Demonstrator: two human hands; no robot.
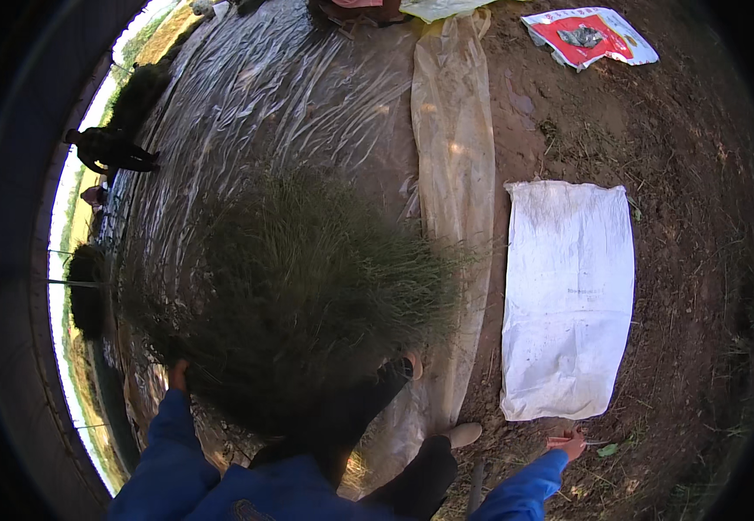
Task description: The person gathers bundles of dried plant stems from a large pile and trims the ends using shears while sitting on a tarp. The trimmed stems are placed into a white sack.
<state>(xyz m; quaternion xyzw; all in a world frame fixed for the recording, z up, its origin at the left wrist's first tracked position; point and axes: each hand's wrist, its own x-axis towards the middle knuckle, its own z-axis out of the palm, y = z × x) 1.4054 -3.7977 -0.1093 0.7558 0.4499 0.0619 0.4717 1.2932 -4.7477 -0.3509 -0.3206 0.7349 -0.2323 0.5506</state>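
A large, dense bundle of fine green plant stems (298,280) fills the middle of the view, in front of my body and over the plastic sheet. My left hand (179,376) grips its lower left edge, the fingers partly hidden in the dark stems. My right hand (572,444) is stretched out low on the right, over the soil, closed on a small thin reddish tool with a narrow pale end; its kind cannot be told. Just beyond that hand a white woven sack (569,299) lies flat on the ground.
Wrinkled clear plastic sheeting (351,84) covers the ground, with a folded plastic strip (453,130) along its edge. A red and white bag (588,39) lies upper right. A person in dark clothes (113,148) stands far left, near dark plant heaps (87,290).
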